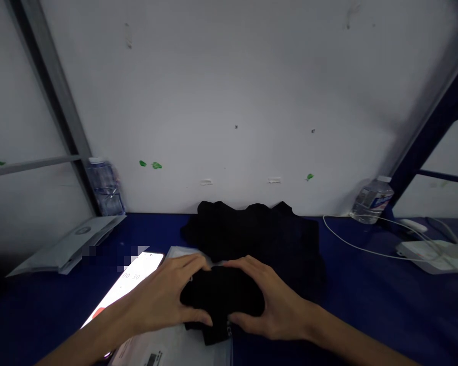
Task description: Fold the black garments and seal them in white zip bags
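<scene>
A small folded bundle of black fabric lies low in the middle of the view, with small white lettering near its front edge. My left hand curves around its left side, thumb at the front and fingers along the back. From the right, my right hand grips it the same way, its thumb close to the lettering. Beneath the bundle is a clear plastic bag with a printed label. A larger heap of black cloth lies just behind, against the wall.
Left of my hands lies a lit phone, partly behind my left forearm. White packets and a water bottle sit at the back left. At right are another bottle, a white cable and a white device on the blue table.
</scene>
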A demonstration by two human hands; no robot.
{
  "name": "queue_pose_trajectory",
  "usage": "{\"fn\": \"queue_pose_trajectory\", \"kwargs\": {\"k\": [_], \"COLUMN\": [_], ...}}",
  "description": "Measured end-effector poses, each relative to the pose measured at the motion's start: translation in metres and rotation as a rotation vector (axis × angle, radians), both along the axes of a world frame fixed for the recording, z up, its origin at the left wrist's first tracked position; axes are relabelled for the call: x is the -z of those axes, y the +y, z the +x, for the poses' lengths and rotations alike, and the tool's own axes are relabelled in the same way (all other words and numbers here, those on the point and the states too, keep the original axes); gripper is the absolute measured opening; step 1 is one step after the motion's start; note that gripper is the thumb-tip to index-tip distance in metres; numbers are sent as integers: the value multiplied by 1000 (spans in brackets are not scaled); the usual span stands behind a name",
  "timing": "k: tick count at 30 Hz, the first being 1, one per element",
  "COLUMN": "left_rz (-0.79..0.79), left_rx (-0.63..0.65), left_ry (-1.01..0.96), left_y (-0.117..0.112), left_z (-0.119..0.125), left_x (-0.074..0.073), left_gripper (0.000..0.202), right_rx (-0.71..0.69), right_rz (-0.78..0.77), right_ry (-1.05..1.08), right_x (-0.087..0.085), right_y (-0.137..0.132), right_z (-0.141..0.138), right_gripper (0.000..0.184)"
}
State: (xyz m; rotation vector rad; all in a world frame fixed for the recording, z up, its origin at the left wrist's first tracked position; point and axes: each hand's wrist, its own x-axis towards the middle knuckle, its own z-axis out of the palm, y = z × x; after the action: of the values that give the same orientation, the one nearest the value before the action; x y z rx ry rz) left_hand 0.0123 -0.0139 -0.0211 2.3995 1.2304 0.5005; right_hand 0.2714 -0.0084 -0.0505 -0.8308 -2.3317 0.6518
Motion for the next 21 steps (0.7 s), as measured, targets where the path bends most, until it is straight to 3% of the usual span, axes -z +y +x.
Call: {"fn": "queue_pose_trajectory", "kwargs": {"k": [7, 13, 21], "left_rz": [-13, 80, 241], "left_rx": [13, 1, 129], "left_ry": [36, 51, 0], "left_y": [-4, -4, -2], "left_z": [-1, -5, -6], "left_x": [-11, -17, -17], "left_gripper": [53, 55, 44], "right_rx": [55, 56, 63], "right_rz": [-55, -22, 10], "right_ry": [13, 95, 90], "right_x": [3, 6, 7], "right_y": [4, 5, 6], "right_z": [-2, -4, -4], "right_gripper": [69, 66, 67]}}
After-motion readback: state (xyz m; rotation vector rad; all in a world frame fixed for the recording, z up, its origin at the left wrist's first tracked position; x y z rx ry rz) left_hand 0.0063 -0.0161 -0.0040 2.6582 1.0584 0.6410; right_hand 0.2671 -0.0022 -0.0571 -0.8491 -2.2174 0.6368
